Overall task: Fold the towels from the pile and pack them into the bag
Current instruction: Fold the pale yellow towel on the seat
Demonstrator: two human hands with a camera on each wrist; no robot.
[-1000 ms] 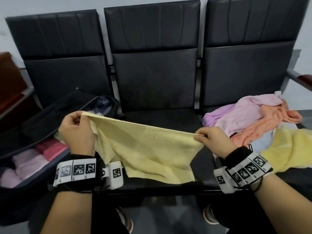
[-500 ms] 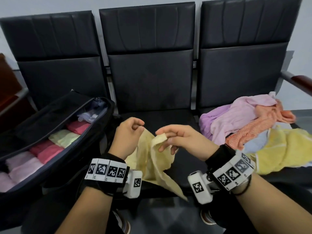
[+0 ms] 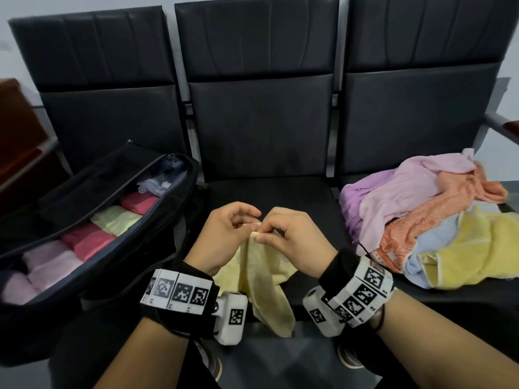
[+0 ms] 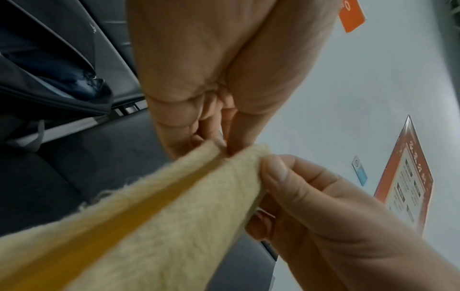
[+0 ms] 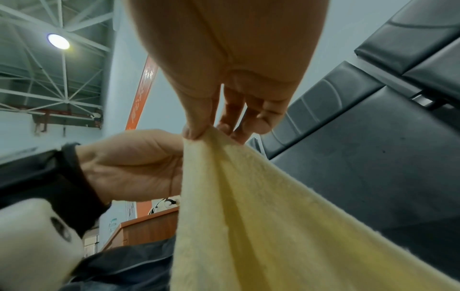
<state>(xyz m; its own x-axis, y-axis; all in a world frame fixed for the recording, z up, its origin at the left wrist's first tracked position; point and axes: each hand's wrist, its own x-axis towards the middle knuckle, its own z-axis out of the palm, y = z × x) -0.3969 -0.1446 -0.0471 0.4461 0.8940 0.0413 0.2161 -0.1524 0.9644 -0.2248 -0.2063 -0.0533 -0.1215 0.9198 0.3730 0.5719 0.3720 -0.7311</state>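
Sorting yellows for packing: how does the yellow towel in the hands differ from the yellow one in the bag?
The held towel hangs loose, corners pinched together by the left hand and right hand; the packed towel lies folded among pink ones in the bag. The held one looks buttery; the packed one paler, greenish. Both are yellow.

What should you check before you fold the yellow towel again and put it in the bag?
1. Left hand pinches the pale yellow towel: ok.
2. Right hand pinches the same top edge: ok.
3. Corners line up evenly: cannot tell, fingers cover them.
4. Lower part hangs smooth: not ok, it droops bunched over the seat edge.
5. Black bag open: ok.
6. Free spot in the bag: cannot tell.
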